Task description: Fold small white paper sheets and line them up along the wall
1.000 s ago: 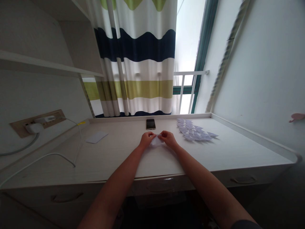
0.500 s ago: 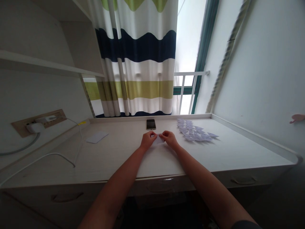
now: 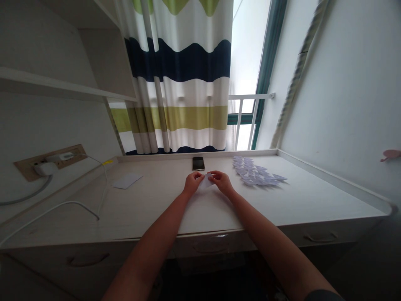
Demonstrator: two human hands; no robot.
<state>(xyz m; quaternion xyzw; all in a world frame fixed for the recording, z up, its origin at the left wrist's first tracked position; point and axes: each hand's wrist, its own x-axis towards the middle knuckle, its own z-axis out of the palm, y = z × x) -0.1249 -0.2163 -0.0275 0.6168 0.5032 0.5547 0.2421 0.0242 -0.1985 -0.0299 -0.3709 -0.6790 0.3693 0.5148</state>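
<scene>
A small piece of white paper point(image 3: 206, 182) is held between my two hands, low over the desk. My left hand point(image 3: 193, 182) pinches its left side between thumb and fingers. On the opposite side, my right hand point(image 3: 220, 180) has thumb and fingers closed on the paper's right edge. Fingers partly cover the paper, so its exact folds cannot be made out. To the right lie several folded white paper pieces point(image 3: 257, 173) with pointed tips, set out in overlapping rows. A flat stack or sheet of white paper point(image 3: 128, 180) rests at the left.
A dark phone point(image 3: 198, 164) lies just beyond my hands. A white cable point(image 3: 75, 203) runs over the desk's left part from a charger point(image 3: 64, 156) in the wall socket. A raised rim point(image 3: 175, 156) borders the white desk point(image 3: 156, 200), with a striped curtain point(image 3: 194, 62) behind.
My fingers have shifted slightly on the paper, and more of it shows between them. My left hand has moved a little to the left. The other things stay as they were.
</scene>
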